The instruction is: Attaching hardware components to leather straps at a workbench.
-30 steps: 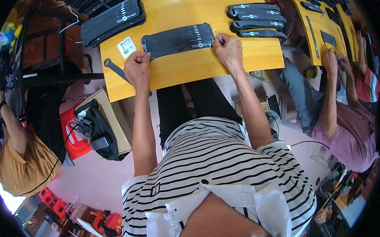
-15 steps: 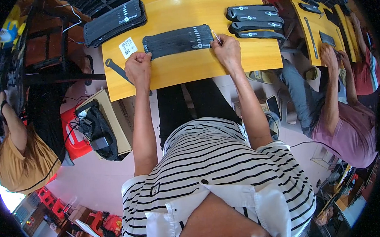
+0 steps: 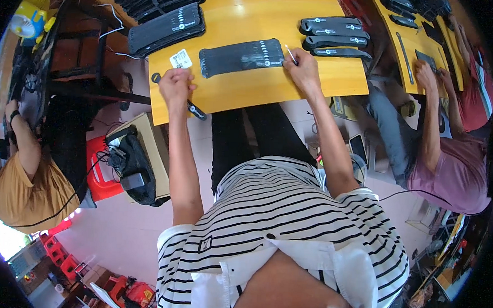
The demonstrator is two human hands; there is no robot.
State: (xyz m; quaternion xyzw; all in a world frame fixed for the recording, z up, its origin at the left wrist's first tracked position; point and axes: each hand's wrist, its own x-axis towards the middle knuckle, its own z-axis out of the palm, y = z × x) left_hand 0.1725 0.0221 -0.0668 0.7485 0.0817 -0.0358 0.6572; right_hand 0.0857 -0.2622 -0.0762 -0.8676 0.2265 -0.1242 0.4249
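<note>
Head view: a flat, overlapping row of black straps (image 3: 242,58) lies mid-table, clear of every edge of the yellow table (image 3: 244,93). Bare tabletop runs along its near side to the near edge, with a broader bare area on its far side. To the left, a white label (image 3: 180,58) and a single black strap (image 3: 196,110) limit the room; the strap passes beneath the left hand (image 3: 176,89) and reaches the near edge. A strap stack (image 3: 166,30) lies far left; folded strap bundles (image 3: 336,40) lie to the right. The left hand's fingers are loosely parted, just beside the row. The right hand (image 3: 303,73) pinches a slim tool (image 3: 291,53) at the row's right end; contact with the row cannot be confirmed. Compared with half a second earlier, the left hand has left the row's near-left corner; the right remains at the right end.
</note>
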